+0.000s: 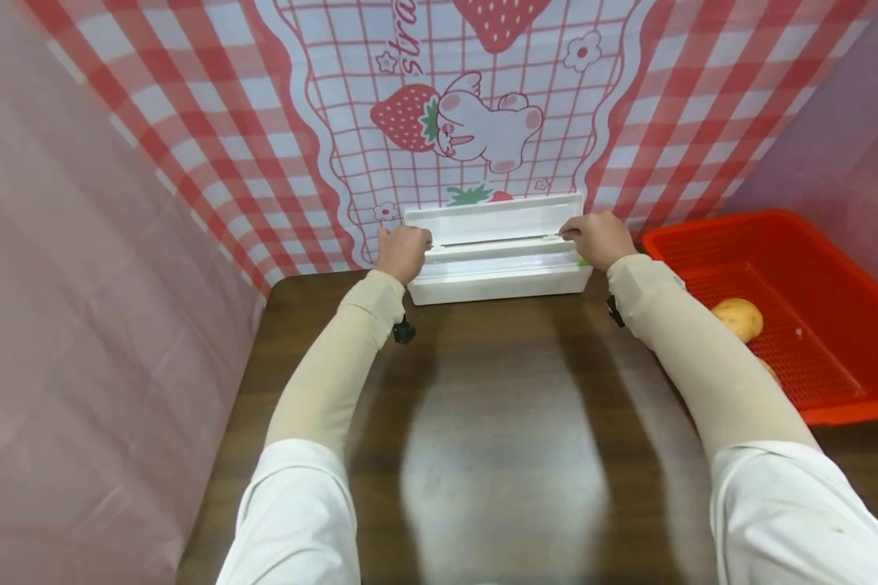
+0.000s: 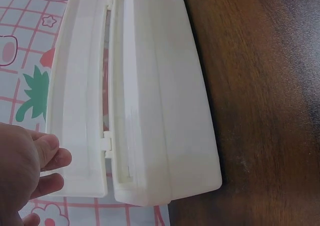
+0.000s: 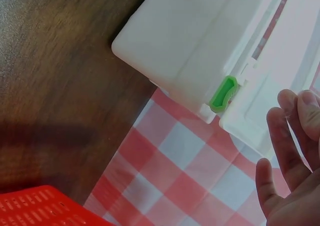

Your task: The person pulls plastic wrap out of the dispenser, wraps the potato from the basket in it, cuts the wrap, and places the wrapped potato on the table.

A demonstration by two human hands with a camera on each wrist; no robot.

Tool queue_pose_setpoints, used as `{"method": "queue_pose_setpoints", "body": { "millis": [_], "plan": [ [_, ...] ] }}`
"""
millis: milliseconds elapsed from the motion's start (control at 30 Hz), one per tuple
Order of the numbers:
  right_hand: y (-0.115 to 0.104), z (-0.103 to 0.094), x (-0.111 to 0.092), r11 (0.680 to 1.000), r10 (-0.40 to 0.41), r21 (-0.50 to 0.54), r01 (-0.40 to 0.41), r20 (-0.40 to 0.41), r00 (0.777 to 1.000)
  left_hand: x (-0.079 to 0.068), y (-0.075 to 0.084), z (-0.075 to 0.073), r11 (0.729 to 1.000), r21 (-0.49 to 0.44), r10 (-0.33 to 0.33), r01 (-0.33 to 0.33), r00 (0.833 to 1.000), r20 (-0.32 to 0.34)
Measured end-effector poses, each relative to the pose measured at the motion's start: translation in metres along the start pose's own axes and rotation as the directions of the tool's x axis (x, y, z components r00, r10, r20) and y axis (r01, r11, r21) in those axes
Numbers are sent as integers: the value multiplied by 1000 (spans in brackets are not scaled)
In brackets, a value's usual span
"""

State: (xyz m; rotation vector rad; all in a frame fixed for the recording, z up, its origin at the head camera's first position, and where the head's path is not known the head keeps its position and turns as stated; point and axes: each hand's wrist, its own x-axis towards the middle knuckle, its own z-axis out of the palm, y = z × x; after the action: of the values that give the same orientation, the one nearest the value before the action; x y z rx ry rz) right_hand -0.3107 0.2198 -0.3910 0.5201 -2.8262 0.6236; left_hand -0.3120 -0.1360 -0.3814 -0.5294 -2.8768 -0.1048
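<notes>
A long white plastic-wrap dispenser (image 1: 501, 286) lies at the table's back edge. Its hinged lid (image 1: 493, 218) is tilted back against the patterned cloth. A glossy clear band of plastic wrap (image 1: 501, 265) shows inside, and a green slider (image 3: 225, 93) sits at the right end. My left hand (image 1: 404, 252) is at the left end, thumb and fingertips pinched together in front of the lid. At the right end, my right hand (image 1: 601, 237) pinches likewise, other fingers spread. Both pinches appear to hold the clear wrap's edge, which is barely visible.
On the right stands a red plastic basket (image 1: 834, 284) with a potato (image 1: 739, 318) and part of another yellowish item. A brown wooden table (image 1: 497, 455) extends in front. Red-and-white checked cloth (image 1: 212, 122) hangs behind, and pink fabric (image 1: 95, 325) hangs on the left.
</notes>
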Motion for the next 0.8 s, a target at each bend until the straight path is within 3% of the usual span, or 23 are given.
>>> {"method": "queue_pose_setpoints", "body": {
  "millis": [267,567,800],
  "plan": [
    [2,0,-1,1000,-6,9,6,-17,1000,-1,3,-4,1000,28,5,-3,999,-46],
    [1,-3,0,999,-36,8,36,-36,999,-4,2,-10,1000,11,0,0,999,-41],
    [-4,-10,-1,1000,-15,-3,14,-17,1000,-4,3,-14,1000,18,3,-2,999,-39]
  ]
}}
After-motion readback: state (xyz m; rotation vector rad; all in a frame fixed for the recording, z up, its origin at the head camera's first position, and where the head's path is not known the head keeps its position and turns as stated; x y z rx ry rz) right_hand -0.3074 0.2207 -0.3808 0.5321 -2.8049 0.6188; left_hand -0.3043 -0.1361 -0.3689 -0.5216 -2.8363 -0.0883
